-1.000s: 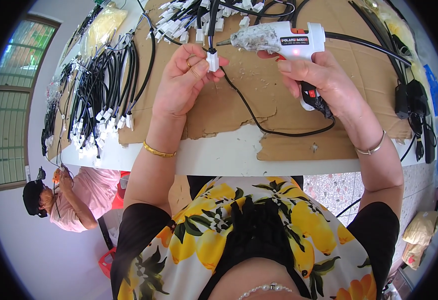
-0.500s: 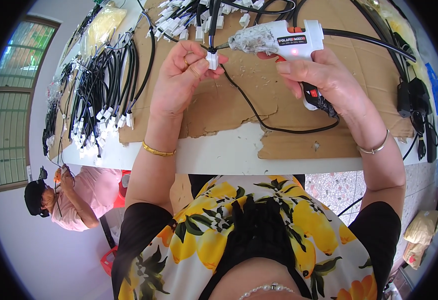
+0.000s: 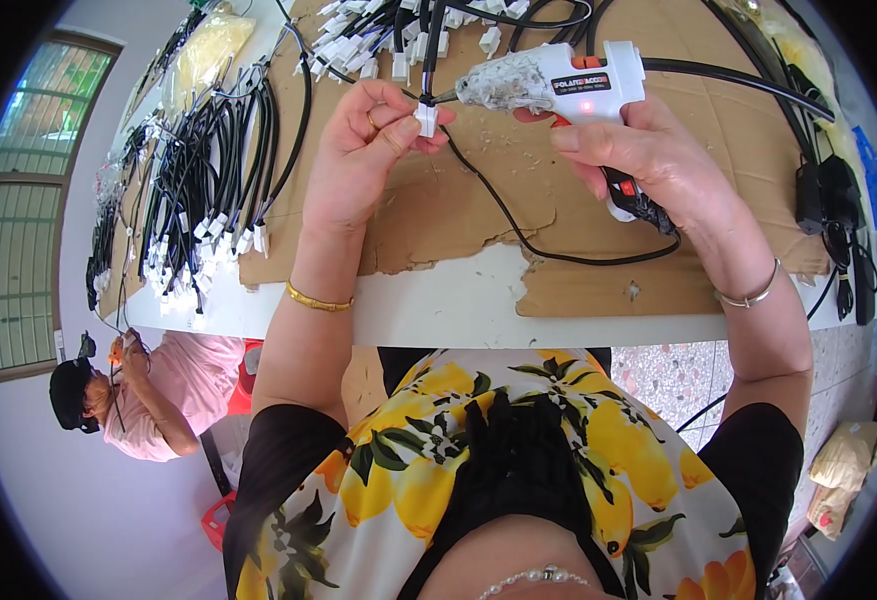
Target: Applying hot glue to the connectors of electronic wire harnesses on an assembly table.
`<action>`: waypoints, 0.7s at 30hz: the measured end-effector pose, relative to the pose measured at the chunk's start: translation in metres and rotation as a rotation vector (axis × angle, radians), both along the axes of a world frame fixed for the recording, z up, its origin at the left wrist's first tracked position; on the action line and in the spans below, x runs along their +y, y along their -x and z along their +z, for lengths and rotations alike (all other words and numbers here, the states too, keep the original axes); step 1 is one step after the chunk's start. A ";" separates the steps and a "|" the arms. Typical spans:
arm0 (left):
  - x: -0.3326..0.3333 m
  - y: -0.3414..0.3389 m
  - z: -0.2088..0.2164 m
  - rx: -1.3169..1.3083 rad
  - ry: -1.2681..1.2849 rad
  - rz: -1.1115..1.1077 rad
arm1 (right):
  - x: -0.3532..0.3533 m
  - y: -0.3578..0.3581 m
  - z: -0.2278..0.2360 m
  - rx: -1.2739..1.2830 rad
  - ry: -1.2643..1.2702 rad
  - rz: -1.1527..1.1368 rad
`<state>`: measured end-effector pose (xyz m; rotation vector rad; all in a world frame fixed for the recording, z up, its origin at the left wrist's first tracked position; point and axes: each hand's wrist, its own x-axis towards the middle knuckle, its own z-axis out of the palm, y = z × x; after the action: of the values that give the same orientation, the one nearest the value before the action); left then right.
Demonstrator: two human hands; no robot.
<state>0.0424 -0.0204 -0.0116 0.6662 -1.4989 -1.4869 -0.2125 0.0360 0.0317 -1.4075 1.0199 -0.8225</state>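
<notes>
Between the thumb and fingers of my left hand (image 3: 363,150) is a small white plug connector (image 3: 425,119), its black cable (image 3: 432,50) rising from the top. My right hand (image 3: 648,150) is wrapped around a white hot glue gun (image 3: 598,88), with fingers by the orange trigger. The gun's nozzle, crusted with grey residue, points left. Its tip is at the spot where the cable enters the connector; whether glue is flowing there is too small to tell. A red light glows on the gun's body.
Brown cardboard (image 3: 598,200) with torn edges covers much of the white table (image 3: 438,300). Bundles of black cables (image 3: 208,150) with white connectors lie at left, more connectors (image 3: 358,30) at the back. Black adapters (image 3: 823,190) sit at right. Another person (image 3: 158,390) works at lower left.
Very little differs. The glue gun and its tip have shifted slightly to the left, and the connector in my left hand has moved very slightly.
</notes>
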 end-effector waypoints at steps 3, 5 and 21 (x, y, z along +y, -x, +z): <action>-0.002 0.003 -0.001 -0.012 0.016 0.065 | 0.005 -0.005 0.009 -0.071 0.019 -0.022; -0.003 0.004 -0.002 -0.025 0.032 0.117 | 0.006 -0.006 0.010 -0.079 0.043 -0.057; 0.001 0.002 0.035 -0.505 0.619 0.831 | -0.006 -0.005 -0.008 -0.477 0.069 0.007</action>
<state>0.0408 -0.0197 0.0234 1.1286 -1.6237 -0.2048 -0.2073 0.0304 0.0234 -1.1887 0.6231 -1.1305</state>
